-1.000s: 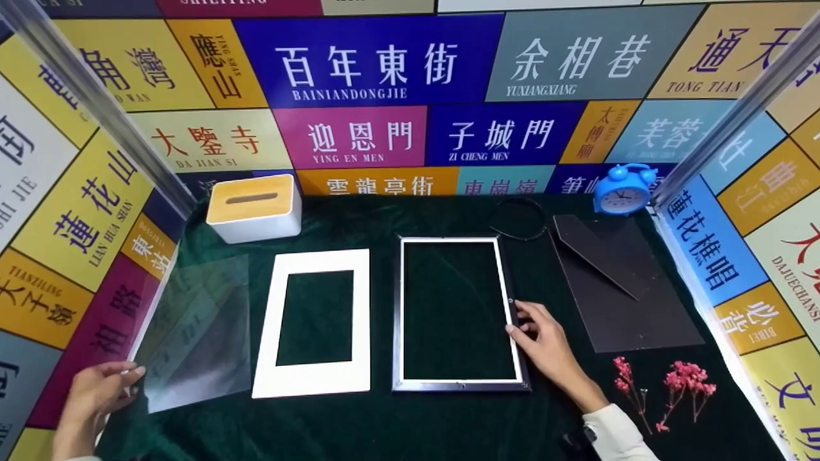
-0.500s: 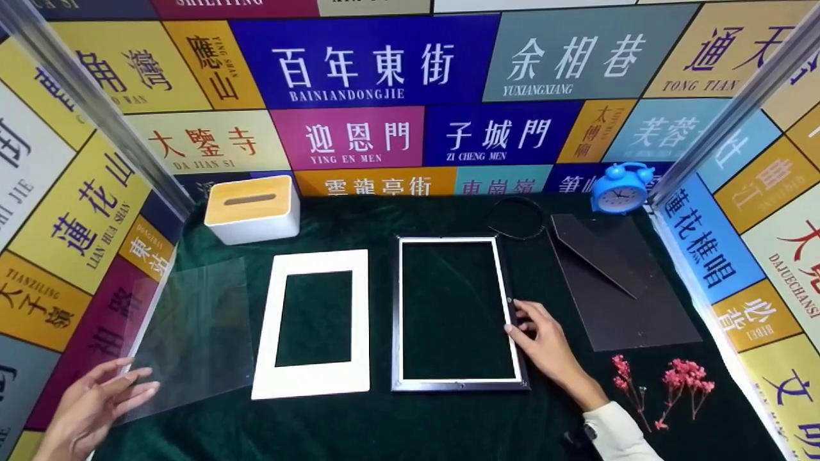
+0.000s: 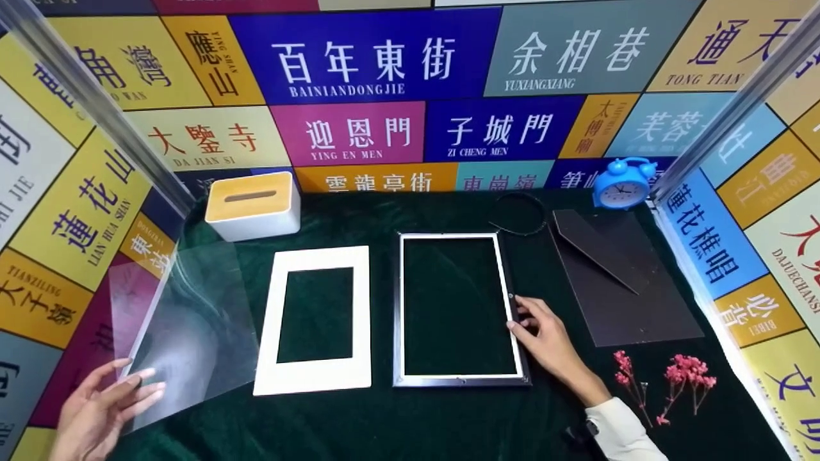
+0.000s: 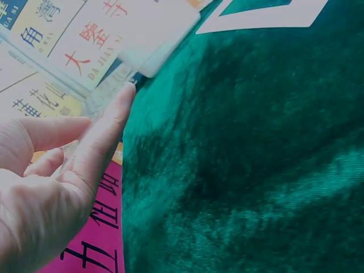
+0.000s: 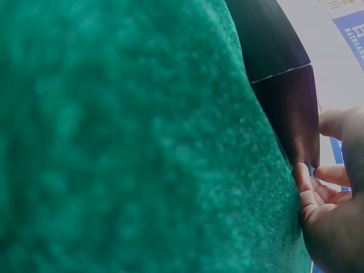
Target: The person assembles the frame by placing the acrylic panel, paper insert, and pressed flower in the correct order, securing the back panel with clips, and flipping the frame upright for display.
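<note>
In the head view, my left hand (image 3: pixel 106 406) holds a clear plastic sheet (image 3: pixel 192 339) by its lower left edge, the sheet tilted over the cloth. The left wrist view shows this hand (image 4: pixel 74 159) with the thumb and fingers at the sheet's edge, the sheet itself hardly visible. My right hand (image 3: pixel 551 342) grips the right side of a dark picture frame (image 3: pixel 461 382) with a white inner edge, which lies flat. The right wrist view has the fingers (image 5: pixel 306 190) at the frame's dark outer side (image 5: pixel 290 114). Between sheet and frame lies a white mat board (image 3: pixel 320 379) with a rectangular window.
Right of the frame lies a black backing board (image 3: pixel 634 301) with its stand flap, and pink dried flowers (image 3: pixel 685 378) below it. A thin dark loop (image 3: pixel 517 214), a blue alarm clock (image 3: pixel 621 186) and a tissue box (image 3: pixel 256 218) sit at the back. Green cloth (image 3: pixel 384 429) covers the table.
My left fingers have spread, and the clear sheet has turned and shifted a little left and toward me, its glare changing. The right hand stays at the frame.
</note>
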A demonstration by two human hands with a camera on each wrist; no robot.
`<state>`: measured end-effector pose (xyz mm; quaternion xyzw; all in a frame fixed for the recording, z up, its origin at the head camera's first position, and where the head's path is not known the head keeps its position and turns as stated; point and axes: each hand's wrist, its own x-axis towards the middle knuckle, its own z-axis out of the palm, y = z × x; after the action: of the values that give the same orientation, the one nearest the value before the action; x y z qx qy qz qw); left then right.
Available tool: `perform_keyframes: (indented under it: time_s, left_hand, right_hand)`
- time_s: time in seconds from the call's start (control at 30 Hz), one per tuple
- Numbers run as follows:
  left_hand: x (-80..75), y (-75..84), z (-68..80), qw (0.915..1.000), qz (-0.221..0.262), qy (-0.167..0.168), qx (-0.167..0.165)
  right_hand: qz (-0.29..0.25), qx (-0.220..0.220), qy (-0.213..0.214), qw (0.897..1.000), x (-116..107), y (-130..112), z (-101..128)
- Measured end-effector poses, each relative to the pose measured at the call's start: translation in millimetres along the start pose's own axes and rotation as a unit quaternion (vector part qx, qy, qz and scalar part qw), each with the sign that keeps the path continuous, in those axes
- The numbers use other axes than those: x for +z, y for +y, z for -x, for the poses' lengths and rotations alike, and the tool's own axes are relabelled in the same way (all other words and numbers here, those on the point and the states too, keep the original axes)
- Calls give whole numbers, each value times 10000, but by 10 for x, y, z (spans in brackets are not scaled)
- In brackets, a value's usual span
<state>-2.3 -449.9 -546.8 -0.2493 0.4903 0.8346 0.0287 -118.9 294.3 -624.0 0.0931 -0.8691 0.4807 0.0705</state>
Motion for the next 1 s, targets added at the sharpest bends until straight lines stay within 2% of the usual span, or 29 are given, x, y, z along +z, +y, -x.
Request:
perform_keyframes:
  time_s: [0.07, 0.13, 0.27, 0.33, 0.43, 0.53, 0.67, 0.83, 1.0]
  left_hand:
    - [20, -12, 31, 9999, 20, 125, 19]
    - [39, -15, 67, 9991, -137, 400, -60]
    - [75, -17, 133, 9932, -521, 952, -416]
    - [101, -14, 164, 9901, -641, 1094, -601]
    - [154, -6, 211, 9892, -588, 1128, -730]
    - [213, -3, 264, 9944, -222, 862, -567]
    - [291, -22, 340, 9987, 391, 227, -221]
    - [447, -106, 385, 9964, 747, -352, 166]
    - [611, -251, 365, 9898, 1052, -816, 513]
  right_hand:
    - [-3, -5, 2, 10000, 0, 0, -5]
    - [-21, -36, 2, 10000, 3, -3, -5]
    - [-101, -115, 4, 9999, 9, -9, 0]
    - [-119, -139, 27, 9998, 8, -10, 3]
    - [-109, -100, 30, 9999, 0, -13, 6]
    - [-72, 15, 18, 10000, -10, -12, 2]
    - [-10, 93, 3, 10000, -15, -1, 2]
    - [-34, 48, 38, 10000, -8, -14, 3]
    - [-64, 80, 90, 9999, -2, -23, -3]
